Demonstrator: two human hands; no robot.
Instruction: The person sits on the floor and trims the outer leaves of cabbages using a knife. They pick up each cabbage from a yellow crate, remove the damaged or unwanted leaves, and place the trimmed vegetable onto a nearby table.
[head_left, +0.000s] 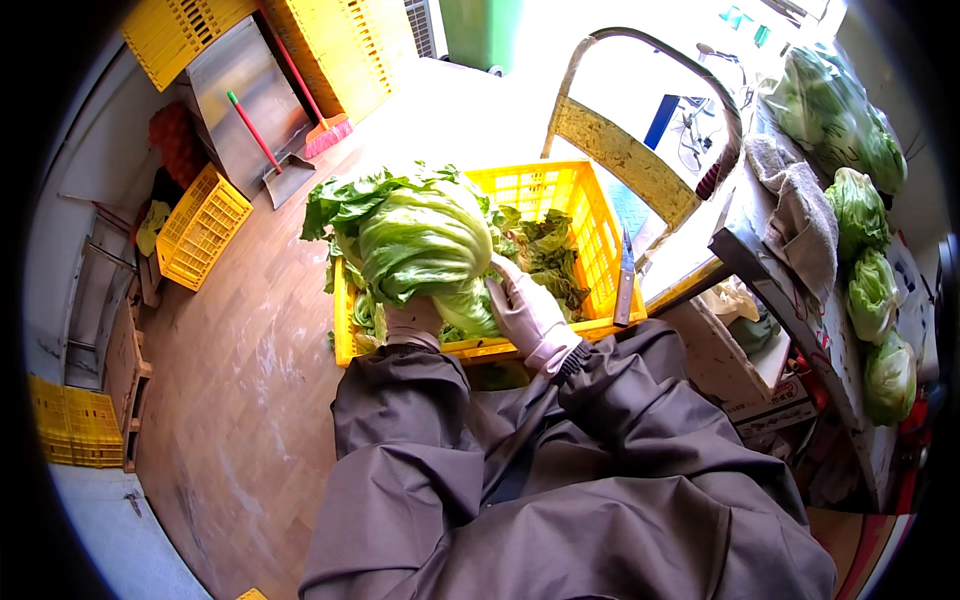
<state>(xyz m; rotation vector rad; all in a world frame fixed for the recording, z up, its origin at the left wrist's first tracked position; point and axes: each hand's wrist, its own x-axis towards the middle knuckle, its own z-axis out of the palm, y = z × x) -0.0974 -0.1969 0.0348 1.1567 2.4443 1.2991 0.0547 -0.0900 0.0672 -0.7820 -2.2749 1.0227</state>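
Note:
A large head of lettuce (424, 236) with loose dark-green outer leaves is held over a yellow plastic crate (491, 349). My left hand (414, 321), in a pale glove, supports it from below; its fingers are hidden by the leaves. At the head's right side is my gloved right hand (529, 311), with thumb and fingers against a pale outer leaf (466, 309). Trimmed and wilted leaves (551, 244) lie inside the crate. On the crate's right front corner rests a knife (624, 289), its blade pointing away from me.
At right, several lettuce heads (874, 296) and a towel (795, 217) lie on a worktop. A worn metal chair (626, 150) stands behind the crate. Farther left are a broom (328, 135), a dustpan (289, 180) and a tilted yellow crate (202, 229).

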